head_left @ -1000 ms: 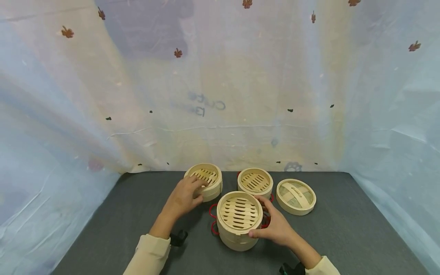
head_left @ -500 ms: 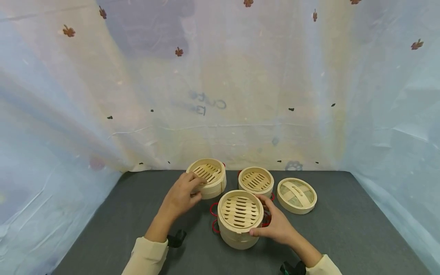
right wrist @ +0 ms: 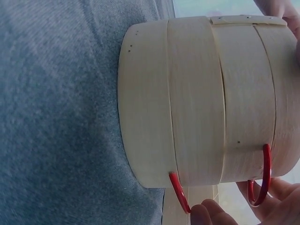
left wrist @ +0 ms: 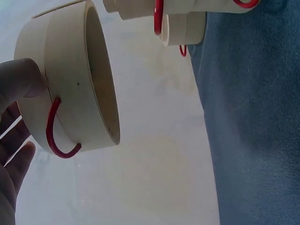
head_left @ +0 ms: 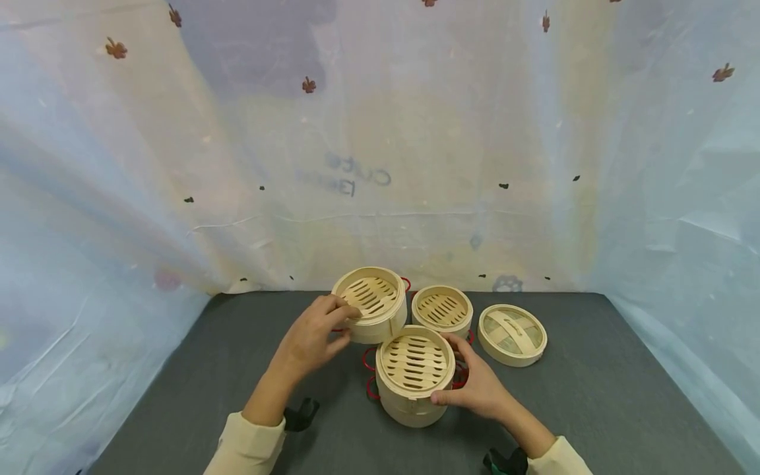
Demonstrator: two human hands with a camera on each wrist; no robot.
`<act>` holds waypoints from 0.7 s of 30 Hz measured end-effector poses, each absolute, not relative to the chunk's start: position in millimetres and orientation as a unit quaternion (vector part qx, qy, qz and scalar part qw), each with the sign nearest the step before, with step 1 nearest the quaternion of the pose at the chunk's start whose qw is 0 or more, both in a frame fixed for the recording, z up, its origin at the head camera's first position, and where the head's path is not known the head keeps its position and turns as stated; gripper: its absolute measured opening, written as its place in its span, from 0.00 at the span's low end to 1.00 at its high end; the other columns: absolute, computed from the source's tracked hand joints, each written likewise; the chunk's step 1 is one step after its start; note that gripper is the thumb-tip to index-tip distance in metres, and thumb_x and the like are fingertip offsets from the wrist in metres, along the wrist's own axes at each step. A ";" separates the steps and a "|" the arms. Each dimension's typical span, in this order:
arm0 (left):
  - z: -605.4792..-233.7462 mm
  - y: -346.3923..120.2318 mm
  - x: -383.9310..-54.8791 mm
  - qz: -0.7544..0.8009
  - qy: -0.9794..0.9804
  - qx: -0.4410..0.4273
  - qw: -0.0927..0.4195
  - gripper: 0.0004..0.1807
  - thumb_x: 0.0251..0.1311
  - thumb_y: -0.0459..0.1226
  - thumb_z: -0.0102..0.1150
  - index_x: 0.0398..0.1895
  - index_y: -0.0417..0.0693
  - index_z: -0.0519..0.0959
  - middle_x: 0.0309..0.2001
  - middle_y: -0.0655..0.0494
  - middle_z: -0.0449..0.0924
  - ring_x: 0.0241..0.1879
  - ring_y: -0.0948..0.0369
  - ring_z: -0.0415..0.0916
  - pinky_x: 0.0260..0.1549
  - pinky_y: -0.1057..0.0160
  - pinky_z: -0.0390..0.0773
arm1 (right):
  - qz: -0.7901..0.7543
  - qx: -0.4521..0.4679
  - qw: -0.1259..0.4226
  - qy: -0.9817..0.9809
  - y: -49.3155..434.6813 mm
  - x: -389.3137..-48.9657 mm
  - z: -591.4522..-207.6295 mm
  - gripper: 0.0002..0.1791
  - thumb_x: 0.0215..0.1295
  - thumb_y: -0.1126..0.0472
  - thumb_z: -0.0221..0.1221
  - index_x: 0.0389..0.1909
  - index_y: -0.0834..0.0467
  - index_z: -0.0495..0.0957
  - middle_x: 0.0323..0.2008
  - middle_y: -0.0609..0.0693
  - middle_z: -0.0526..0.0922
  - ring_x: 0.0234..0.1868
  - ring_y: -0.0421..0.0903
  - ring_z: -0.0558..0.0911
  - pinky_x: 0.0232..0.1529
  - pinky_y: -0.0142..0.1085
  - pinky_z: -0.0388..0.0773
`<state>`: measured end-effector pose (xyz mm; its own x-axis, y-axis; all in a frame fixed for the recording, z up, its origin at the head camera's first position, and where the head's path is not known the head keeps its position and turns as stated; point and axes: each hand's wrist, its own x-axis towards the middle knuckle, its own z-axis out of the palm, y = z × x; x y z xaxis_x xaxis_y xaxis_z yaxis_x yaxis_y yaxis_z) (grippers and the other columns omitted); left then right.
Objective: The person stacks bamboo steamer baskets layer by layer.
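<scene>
My left hand (head_left: 311, 335) grips the near left rim of a round bamboo steamer basket (head_left: 371, 297) with a slotted base and red handles. In the left wrist view this steamer basket (left wrist: 77, 75) is off the table and tilted, with the thumb (left wrist: 21, 82) on its side wall. My right hand (head_left: 472, 386) holds the right side of a stack of two steamer baskets (head_left: 414, 402), which stands upright on the table. In the right wrist view the stack (right wrist: 197, 103) rests on the cloth, with fingertips near its red handles. The lifted basket overlaps the stack's back edge from the head view.
Behind the stack stands another steamer basket (head_left: 442, 309) with a red handle. To its right lies a round woven bamboo lid (head_left: 512, 335) with a strap across it. A dark grey cloth (head_left: 594, 402) covers the table; a pale patterned curtain (head_left: 415, 145) hangs behind.
My left hand has raised the left steamer basket and carried it rightward toward the stack. My right hand has kept its hold on the stack, which stays in place.
</scene>
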<state>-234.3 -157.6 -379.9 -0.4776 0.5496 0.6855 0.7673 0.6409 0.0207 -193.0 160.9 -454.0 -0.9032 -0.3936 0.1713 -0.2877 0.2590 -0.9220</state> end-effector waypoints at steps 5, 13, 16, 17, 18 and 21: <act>-376.7 -155.1 -227.9 -0.161 -0.832 -0.409 0.338 0.20 0.42 0.27 0.72 0.40 0.53 0.81 0.39 0.56 0.75 0.38 0.60 0.72 0.35 0.62 0.76 | -0.571 -0.216 0.046 0.791 160.6 -193.2 -453.8 0.54 0.47 0.61 0.73 0.73 0.54 0.52 0.62 0.62 0.68 0.59 0.59 0.74 0.45 0.35 0.81; -374.6 -153.9 -216.4 -0.164 -0.830 -0.421 0.328 0.20 0.43 0.28 0.72 0.40 0.54 0.81 0.40 0.57 0.74 0.41 0.60 0.73 0.36 0.63 0.77 | -0.570 -0.215 0.045 0.792 160.1 -191.8 -453.3 0.54 0.47 0.61 0.73 0.73 0.53 0.52 0.62 0.62 0.68 0.59 0.59 0.74 0.46 0.37 0.81; -374.6 -153.5 -212.1 -0.163 -0.830 -0.426 0.320 0.20 0.44 0.28 0.72 0.40 0.55 0.80 0.41 0.57 0.74 0.42 0.60 0.73 0.36 0.64 0.77 | -0.567 -0.211 0.044 0.795 160.1 -191.6 -453.7 0.54 0.47 0.60 0.73 0.73 0.53 0.52 0.62 0.62 0.69 0.59 0.59 0.74 0.46 0.37 0.81; -374.7 -153.5 -210.8 -0.163 -0.829 -0.429 0.319 0.20 0.44 0.28 0.72 0.41 0.55 0.80 0.41 0.57 0.74 0.42 0.61 0.72 0.36 0.65 0.77 | -0.567 -0.210 0.044 0.796 160.1 -191.7 -453.9 0.54 0.47 0.60 0.73 0.73 0.53 0.52 0.62 0.62 0.69 0.59 0.59 0.74 0.46 0.38 0.81; -375.1 -153.5 -209.8 -0.164 -0.828 -0.432 0.318 0.20 0.44 0.28 0.71 0.41 0.55 0.80 0.41 0.57 0.74 0.41 0.61 0.72 0.35 0.65 0.77 | -0.566 -0.209 0.044 0.796 160.0 -191.8 -454.2 0.54 0.47 0.60 0.73 0.73 0.53 0.52 0.62 0.62 0.69 0.59 0.59 0.74 0.46 0.38 0.81; -376.6 -154.1 -207.3 -0.167 -0.823 -0.441 0.315 0.20 0.43 0.27 0.71 0.40 0.54 0.80 0.41 0.56 0.74 0.41 0.61 0.72 0.36 0.66 0.77 | -0.563 -0.210 0.044 0.798 159.7 -192.2 -455.3 0.54 0.48 0.60 0.73 0.73 0.53 0.52 0.62 0.61 0.68 0.59 0.58 0.74 0.46 0.38 0.80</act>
<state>-207.3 -154.1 -376.6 -0.4122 0.6211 0.6666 0.8320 0.5548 -0.0024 -192.2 159.7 -455.3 -0.9083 -0.3838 0.1663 -0.2855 0.2780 -0.9172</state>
